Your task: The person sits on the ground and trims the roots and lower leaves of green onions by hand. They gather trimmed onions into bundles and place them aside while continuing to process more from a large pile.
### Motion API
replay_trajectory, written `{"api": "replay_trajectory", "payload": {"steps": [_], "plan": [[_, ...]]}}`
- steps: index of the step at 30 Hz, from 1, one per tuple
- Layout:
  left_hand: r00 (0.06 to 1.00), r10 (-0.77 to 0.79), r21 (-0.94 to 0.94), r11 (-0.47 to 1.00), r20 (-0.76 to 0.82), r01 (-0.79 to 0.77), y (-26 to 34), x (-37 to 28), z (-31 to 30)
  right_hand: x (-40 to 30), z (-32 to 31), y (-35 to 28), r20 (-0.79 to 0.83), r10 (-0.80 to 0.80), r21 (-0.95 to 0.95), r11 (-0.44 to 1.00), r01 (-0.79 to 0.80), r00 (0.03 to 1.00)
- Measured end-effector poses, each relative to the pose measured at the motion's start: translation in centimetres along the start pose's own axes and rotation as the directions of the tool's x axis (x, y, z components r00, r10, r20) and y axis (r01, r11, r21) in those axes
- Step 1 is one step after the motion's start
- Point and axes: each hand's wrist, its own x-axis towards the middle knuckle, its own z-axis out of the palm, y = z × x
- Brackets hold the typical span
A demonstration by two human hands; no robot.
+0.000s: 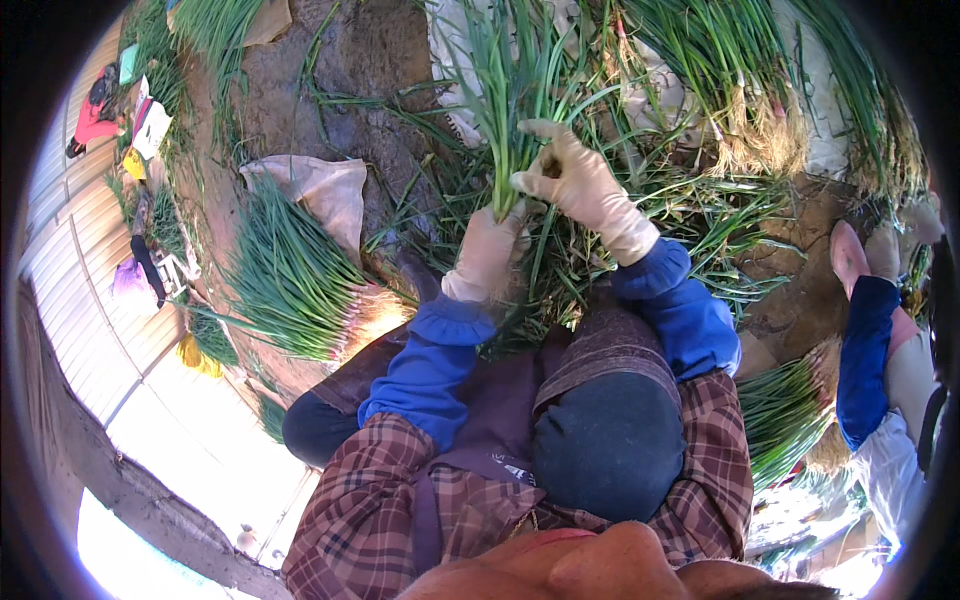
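Observation:
My left hand (486,253), in a pale glove, grips a small bunch of green onions (504,150) by the lower stems. The leaves point up and away from me; the bunch's root end is hidden by the hand. My right hand (586,184), gloved too, is beside the stems with index finger and thumb apart. Its thumb tip is close to the bunch, but whether it touches is unclear. Loose leaves and trimmings (555,259) lie beneath both hands, between my knees.
A stacked green onion bundle (300,277) lies at left beside a pale cloth (322,187). More onions with roots (757,120) rest on white sacking at upper right. Another bundle (787,412) is by my right side. A co-worker's sleeved arm (866,352) reaches in at far right.

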Motion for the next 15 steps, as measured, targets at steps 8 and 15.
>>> {"api": "replay_trajectory", "payload": {"steps": [8,15], "plan": [[0.997,0.061,0.099,0.993,-0.044,-0.057,-1.4,0.8,-0.2,-1.2,3.1,0.5,-0.011,-0.423,-0.699,0.651,0.295,0.906],[0.998,-0.051,0.022,0.999,0.035,0.050,0.7,-2.1,0.0,1.1,-6.0,4.7,-0.534,-0.019,0.194,0.971,0.144,0.845]]}}
